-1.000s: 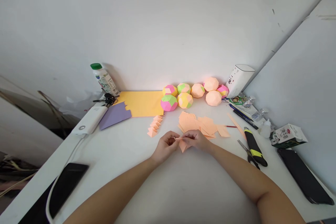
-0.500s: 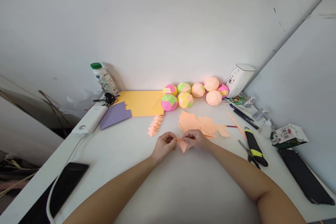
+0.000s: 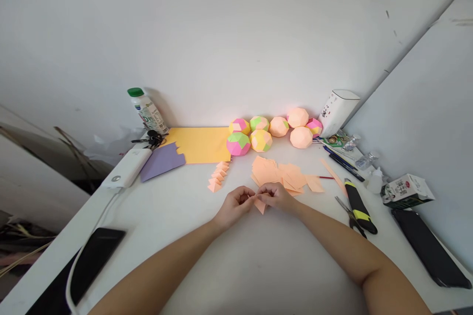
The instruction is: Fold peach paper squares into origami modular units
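Note:
A small peach paper piece (image 3: 261, 206) is pinched between my two hands above the white table, one corner pointing down toward me. My left hand (image 3: 235, 205) grips its left side with thumb and fingers closed. From the right, my right hand (image 3: 276, 197) pinches the same piece, its fingertips meeting the left ones. Fingers cover much of the paper. Just beyond lies a loose pile of flat peach paper pieces (image 3: 266, 171). Left of it, several folded peach pieces (image 3: 218, 177) stand in an overlapping row.
Several multicoloured paper balls (image 3: 261, 141) stand against the wall. Yellow card (image 3: 203, 145) and purple card (image 3: 162, 161) lie at the left, near a bottle (image 3: 148, 112) and a white power strip (image 3: 129, 167). Scissors (image 3: 350, 215), a utility knife (image 3: 359, 205) and a small carton (image 3: 406, 190) are at the right.
My left fingers have moved slightly right and now meet my right fingertips. Less of the paper piece shows, and its lower corner has shifted a little right.

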{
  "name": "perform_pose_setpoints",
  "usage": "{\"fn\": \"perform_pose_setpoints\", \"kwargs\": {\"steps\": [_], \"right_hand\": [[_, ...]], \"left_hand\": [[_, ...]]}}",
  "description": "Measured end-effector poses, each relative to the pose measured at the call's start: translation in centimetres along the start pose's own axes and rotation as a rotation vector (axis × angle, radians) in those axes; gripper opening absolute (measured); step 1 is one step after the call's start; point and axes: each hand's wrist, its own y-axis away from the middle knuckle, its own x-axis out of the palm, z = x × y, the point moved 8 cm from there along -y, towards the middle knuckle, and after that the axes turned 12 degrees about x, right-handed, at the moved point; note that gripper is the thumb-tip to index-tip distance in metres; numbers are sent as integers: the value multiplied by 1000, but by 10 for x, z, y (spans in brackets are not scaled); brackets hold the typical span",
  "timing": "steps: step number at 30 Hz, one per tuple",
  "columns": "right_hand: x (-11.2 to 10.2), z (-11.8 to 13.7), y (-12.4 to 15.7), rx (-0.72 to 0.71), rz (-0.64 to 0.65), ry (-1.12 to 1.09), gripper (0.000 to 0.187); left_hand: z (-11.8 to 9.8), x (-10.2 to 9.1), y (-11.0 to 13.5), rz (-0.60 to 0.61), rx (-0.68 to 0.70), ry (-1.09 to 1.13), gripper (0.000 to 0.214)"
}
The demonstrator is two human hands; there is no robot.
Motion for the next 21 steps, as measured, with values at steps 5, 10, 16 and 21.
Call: {"fn": "perform_pose_setpoints", "kwargs": {"steps": [5, 10, 16, 21], "right_hand": [[1, 5, 3, -19, -6, 6, 11], [4, 7, 4, -45, -26, 22, 7], [-1, 0, 1, -20, -24, -98, 4], [-2, -4, -1, 7, 6, -220, 4]], "left_hand": [[4, 0, -1, -25, 7, -81, 20], [2, -1, -2, -30, 20, -101, 15], [4, -6, -1, -79, -37, 25, 10], [6, -9, 0, -115, -43, 130, 9]]}}
